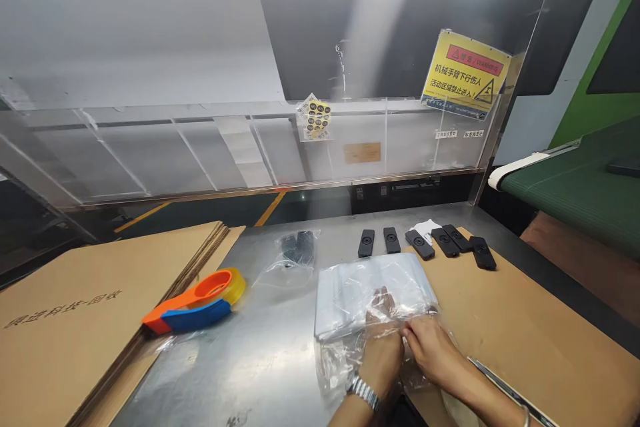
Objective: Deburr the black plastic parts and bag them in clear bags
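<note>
A clear plastic bag [345, 353] lies crumpled over a stack of whitish plastic sheets or bags [370, 273] on the metal table. My left hand [383, 340], with a metal watch at the wrist, reaches into the clear bag. Its fingers show through the film, stretched out over the stack. Beside it, my right hand [430, 343] pinches the bag's edge between thumb and fingers. Beyond the stack lie several small black devices [367, 243], each with a round mark on its face. Part of a dark thing at the bottom edge, below my hands, is cut off.
An orange and blue tape dispenser [200, 303] rests beside a stack of flat cardboard [100, 300] on the left. A clear bag with dark pieces [299, 250] lies behind. Cardboard [525, 320] covers the right side. A clear panel [200, 153] hangs across the back; a green conveyor [575, 173] stands right.
</note>
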### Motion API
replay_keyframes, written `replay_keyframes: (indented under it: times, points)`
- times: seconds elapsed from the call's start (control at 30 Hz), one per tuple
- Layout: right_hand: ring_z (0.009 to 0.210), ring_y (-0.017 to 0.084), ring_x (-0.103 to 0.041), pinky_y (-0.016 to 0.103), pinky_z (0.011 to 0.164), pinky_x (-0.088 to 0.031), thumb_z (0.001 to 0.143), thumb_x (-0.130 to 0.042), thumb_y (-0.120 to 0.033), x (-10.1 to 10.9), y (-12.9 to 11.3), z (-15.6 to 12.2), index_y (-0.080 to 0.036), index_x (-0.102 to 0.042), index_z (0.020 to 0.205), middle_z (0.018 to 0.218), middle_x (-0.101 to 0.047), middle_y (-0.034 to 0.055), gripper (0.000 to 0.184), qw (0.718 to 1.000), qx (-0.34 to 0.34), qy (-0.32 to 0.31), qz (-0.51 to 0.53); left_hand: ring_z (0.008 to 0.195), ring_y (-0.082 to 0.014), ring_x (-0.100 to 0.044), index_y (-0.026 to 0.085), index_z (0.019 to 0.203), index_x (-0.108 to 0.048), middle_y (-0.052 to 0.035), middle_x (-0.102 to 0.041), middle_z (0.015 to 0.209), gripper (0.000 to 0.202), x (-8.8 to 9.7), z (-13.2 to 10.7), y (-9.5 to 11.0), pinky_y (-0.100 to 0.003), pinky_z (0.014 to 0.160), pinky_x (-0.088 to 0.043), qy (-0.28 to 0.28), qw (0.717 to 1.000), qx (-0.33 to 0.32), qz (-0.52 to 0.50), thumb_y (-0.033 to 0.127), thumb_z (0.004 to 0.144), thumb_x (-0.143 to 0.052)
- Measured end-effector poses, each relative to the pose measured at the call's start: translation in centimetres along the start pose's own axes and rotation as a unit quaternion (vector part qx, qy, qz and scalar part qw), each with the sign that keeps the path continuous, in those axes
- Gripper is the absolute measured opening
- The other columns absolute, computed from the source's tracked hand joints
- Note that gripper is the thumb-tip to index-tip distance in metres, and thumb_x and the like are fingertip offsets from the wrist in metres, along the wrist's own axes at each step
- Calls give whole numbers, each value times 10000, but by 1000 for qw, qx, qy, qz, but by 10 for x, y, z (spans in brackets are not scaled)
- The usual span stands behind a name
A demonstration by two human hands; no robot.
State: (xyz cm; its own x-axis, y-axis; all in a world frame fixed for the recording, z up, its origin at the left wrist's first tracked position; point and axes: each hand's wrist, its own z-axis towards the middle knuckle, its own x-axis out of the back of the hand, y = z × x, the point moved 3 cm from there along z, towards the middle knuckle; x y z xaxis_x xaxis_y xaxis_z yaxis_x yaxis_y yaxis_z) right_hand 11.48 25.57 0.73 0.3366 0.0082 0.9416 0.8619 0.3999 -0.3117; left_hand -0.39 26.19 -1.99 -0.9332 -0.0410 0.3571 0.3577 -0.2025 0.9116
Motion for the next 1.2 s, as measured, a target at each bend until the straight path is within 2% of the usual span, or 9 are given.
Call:
replay_keyframes:
  times: [0.1, 0.2, 0.37, 0.57, 0.7, 0.83, 0.97, 1.07, 1.2]
  points:
    - [697, 141, -594, 245, 631, -454, 897, -397, -117, 12, -8, -18, -167, -543, 754, 737, -624, 21, 211, 998, 16, 11, 56, 1016, -306, -568, 183, 906, -697, -128, -694, 973, 248, 7, -25, 3, -476, 978, -331, -35, 997, 45, -60, 213, 708, -551]
    - [748, 151, -578, 256, 662, -449, 891, -363, -102, 18, -22, -36, -182, -534, 814, 799, -617, 28, 204, 993, 59, 9, 102, 901, -246, -631, 142, 1107, -617, -136, -693, 967, 354, 9, -46, 11, -396, 799, -480, -48, 974, 129, -178, 288, 816, -477]
    - [882, 192, -540, 305, 759, -442, 848, -435, -125, 21, -38, -65, -192, -543, 937, 929, -602, 55, 155, 980, 134, -13, 148, 694, -151, -646, 90, 808, -664, -96, -687, 762, 127, 8, -70, 24, -243, 649, -507, 63, 779, 320, -536, 206, 761, -645]
    - [844, 214, -494, 345, 720, -422, 821, -411, -70, 24, -27, -87, -176, -521, 1025, 904, -564, 76, 255, 983, 83, 16, 161, 621, -127, -645, 83, 763, -624, -73, -670, 742, 110, 11, -93, 25, -244, 588, -542, 130, 740, 369, -547, 50, 812, -531]
    - [792, 205, -473, 327, 676, -388, 834, -417, -81, 31, -28, -93, -186, -534, 795, 774, -552, 39, 162, 981, 67, 15, 184, 649, -130, -658, 89, 754, -599, -69, -673, 745, 147, 13, -105, 26, -237, 602, -551, 169, 730, 363, -553, 29, 834, -491]
    - [781, 167, -497, 289, 689, -392, 830, -443, -101, 37, -34, -97, -189, -512, 758, 779, -552, 14, 133, 970, 49, 15, 237, 740, -133, -669, 93, 778, -587, -80, -682, 804, 171, 11, -113, 29, -252, 707, -551, 183, 724, 356, -562, 22, 855, -451]
    - [634, 128, -487, 245, 589, -375, 829, -488, -182, 35, -34, -101, -188, -488, 696, 672, -517, -19, 133, 957, -8, 22, 289, 807, -169, -667, 81, 864, -596, -123, -684, 885, 108, 6, -124, 35, -281, 723, -543, 150, 729, 349, -569, 85, 864, -488]
    - [586, 117, -471, 232, 554, -368, 848, -492, -262, 31, -32, -102, -188, -481, 681, 619, -497, -31, 184, 943, -59, 39, 325, 756, -168, -658, 83, 919, -600, -118, -678, 861, 197, 1, -137, 36, -250, 643, -526, 99, 771, 333, -535, 264, 841, -580]
    - [599, 123, -473, 236, 555, -370, 836, -514, -294, 27, -40, -109, -192, -457, 695, 627, -486, -29, 183, 927, -98, 59, 358, 520, -82, -549, 114, 727, -577, -8, -579, 605, 313, -9, -153, 35, -164, 434, -380, 59, 852, 266, -447, 416, 754, -657]
